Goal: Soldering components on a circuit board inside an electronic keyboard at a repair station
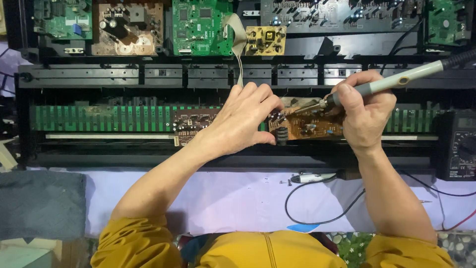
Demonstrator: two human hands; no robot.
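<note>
My right hand [364, 111] grips a grey soldering iron [396, 79] like a pen, its metal tip down on a brown circuit board [312, 125] inside an opened black electronic keyboard chassis [148, 79]. My left hand [243, 119] rests on the left end of that brown board, fingers curled and pressing at its edge next to a black cylindrical part [281, 135]. A flat ribbon cable [239, 54] runs up from behind the left hand. A second small brown board [191, 124] lies left of my left hand.
A long green strip board [99, 118] runs along the chassis. Green and brown circuit boards [201, 27] sit along the top. A black multimeter [458, 146] stands at right. A probe with black wire [312, 177] lies on the white cloth; grey fabric [42, 203] lies lower left.
</note>
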